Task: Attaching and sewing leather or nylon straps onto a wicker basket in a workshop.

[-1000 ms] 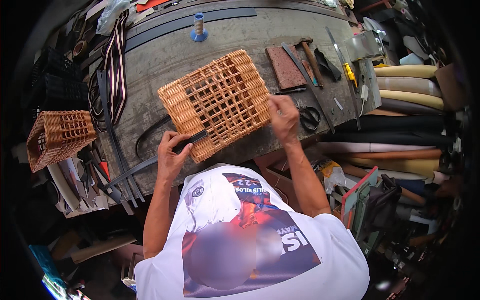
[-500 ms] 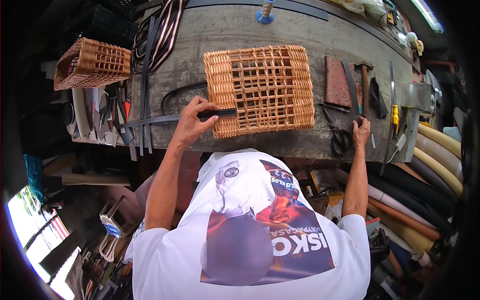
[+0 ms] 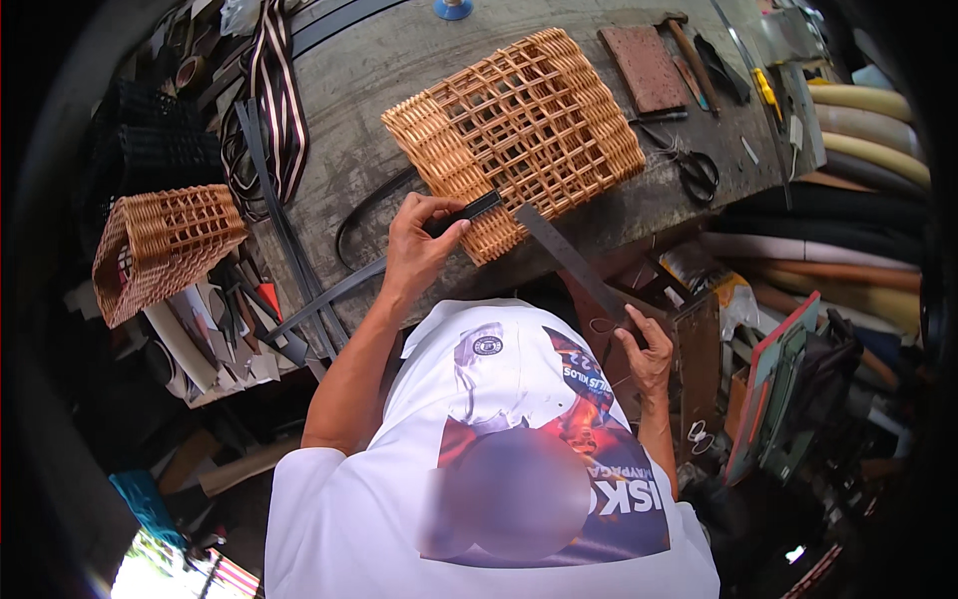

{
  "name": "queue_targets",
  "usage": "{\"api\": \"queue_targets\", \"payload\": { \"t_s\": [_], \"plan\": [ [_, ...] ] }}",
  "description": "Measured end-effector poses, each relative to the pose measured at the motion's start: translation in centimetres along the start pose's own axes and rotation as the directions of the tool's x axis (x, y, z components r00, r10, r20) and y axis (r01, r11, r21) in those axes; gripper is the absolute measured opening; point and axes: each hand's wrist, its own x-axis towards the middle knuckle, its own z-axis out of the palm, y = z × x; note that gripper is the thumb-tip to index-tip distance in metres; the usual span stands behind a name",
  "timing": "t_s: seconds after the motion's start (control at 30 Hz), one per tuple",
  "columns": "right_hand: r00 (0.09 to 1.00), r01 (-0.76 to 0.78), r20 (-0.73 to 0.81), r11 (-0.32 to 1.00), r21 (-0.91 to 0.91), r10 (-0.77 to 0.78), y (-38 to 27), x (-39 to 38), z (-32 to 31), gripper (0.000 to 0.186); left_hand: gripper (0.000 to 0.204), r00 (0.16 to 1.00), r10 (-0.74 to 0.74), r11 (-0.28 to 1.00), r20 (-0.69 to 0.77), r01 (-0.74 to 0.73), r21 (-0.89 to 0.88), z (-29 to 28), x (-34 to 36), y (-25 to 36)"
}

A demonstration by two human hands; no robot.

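Note:
A woven wicker basket [image 3: 559,110] lies on the worktable, tilted in view. My left hand [image 3: 424,240] pinches the end of a black strap [image 3: 482,207] between thumb and fingers, over the basket's near left corner. The rest of the strap curves behind that hand. In my right hand [image 3: 647,351], at the table's front edge, is a flat dark metal ruler [image 3: 569,260], gripped by its near end. Its far tip is beside the strap's end at the basket's near side; whether it touches cannot be made out.
Black scissors [image 3: 699,178], a reddish block [image 3: 644,70] and a hammer [image 3: 691,55] lie right of the basket. Farther right is a yellow-handled screwdriver [image 3: 766,88]. A second wicker basket [image 3: 165,240] stands left, near long dark strips [image 3: 274,210]. Material rolls [image 3: 858,130] are stacked at right.
My right hand has picked up the ruler from beside the reddish block and brought it left and nearer, its tip at the basket. My left hand keeps the strap pinched. The view has turned.

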Motion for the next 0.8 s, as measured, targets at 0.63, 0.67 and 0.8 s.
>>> {"api": "queue_targets", "payload": {
  "t_s": [0.63,0.67,0.8],
  "plan": [
    [0.942,-0.049,-0.333,0.998,-0.036,0.034,-4.1,-5.7,9.5,0.042,0.024,0.981,0.174,0.978,0.082,-0.182,0.104,-0.3,0.9,-1.5],
    [0.941,-0.031,-0.338,0.999,-0.034,0.017,-4.0,-5.8,9.7,0.042,0.024,0.984,0.162,0.98,0.081,-0.17,0.101,-0.3,0.9,-1.3],
    [0.937,-0.021,-0.348,0.999,-0.042,0.006,-4.0,-5.8,9.7,0.042,0.024,0.975,0.184,0.98,0.121,-0.191,0.048,-0.5,1.1,-1.9]
  ]
}}
